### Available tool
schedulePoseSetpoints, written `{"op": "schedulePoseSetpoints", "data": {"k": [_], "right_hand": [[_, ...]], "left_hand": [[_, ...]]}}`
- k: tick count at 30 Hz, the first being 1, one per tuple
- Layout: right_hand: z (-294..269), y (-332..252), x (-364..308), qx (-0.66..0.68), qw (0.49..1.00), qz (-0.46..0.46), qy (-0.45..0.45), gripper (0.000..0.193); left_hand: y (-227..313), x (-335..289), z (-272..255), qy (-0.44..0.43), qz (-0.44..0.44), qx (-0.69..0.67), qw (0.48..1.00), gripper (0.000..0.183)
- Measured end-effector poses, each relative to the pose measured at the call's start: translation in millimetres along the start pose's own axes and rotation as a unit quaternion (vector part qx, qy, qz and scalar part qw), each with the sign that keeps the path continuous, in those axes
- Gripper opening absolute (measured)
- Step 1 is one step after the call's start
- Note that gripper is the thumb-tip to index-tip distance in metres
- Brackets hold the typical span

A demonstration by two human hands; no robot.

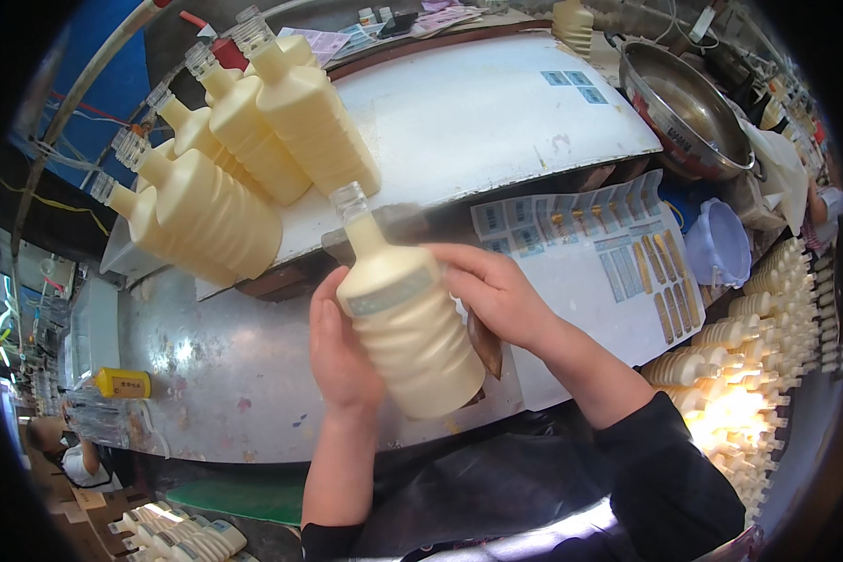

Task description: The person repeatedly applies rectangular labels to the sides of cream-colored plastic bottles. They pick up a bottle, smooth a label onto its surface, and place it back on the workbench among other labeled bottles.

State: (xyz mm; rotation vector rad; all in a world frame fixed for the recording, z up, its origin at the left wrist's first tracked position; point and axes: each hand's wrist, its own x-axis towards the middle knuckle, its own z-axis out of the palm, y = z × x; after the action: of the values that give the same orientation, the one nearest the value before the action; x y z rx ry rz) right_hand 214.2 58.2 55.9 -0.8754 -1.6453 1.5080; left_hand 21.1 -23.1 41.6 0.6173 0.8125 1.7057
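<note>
A cream-coloured bottle with a clear threaded neck and ribbed sides is tilted between my two hands, above the table. A pale blue-grey printed strip lies across its shoulder. My left hand is cupped along the bottle's left side, the thumb near the strip. At the strip's right end, my right hand presses its fingers on the bottle. Partly hidden behind the bottle and under my right hand is a brown, pointed object. Right of it lies a sheet of printed transfers, some spots showing brown backing.
Several similar cream bottles stand on a raised white board at the far left. A large metal pan and a pale blue bucket are at right. Many bottles crowd the right side. A yellow container lies left.
</note>
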Motion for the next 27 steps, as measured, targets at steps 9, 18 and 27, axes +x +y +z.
{"op": "schedulePoseSetpoints", "data": {"k": [9,18,27], "right_hand": [[0,10,37,0.015,0.996,0.085,0.015,0.03],[13,7,43,-0.089,0.988,0.112,0.06,0.042],[16,-2,42,-0.17,0.975,0.094,0.108,0.05]], "left_hand": [[-3,24,-5,0.04,-0.045,0.099,0.993,0.049],[-7,32,1,0.105,-0.043,0.193,0.975,0.029],[-17,40,-13,0.112,0.019,0.325,0.939,0.028]]}}
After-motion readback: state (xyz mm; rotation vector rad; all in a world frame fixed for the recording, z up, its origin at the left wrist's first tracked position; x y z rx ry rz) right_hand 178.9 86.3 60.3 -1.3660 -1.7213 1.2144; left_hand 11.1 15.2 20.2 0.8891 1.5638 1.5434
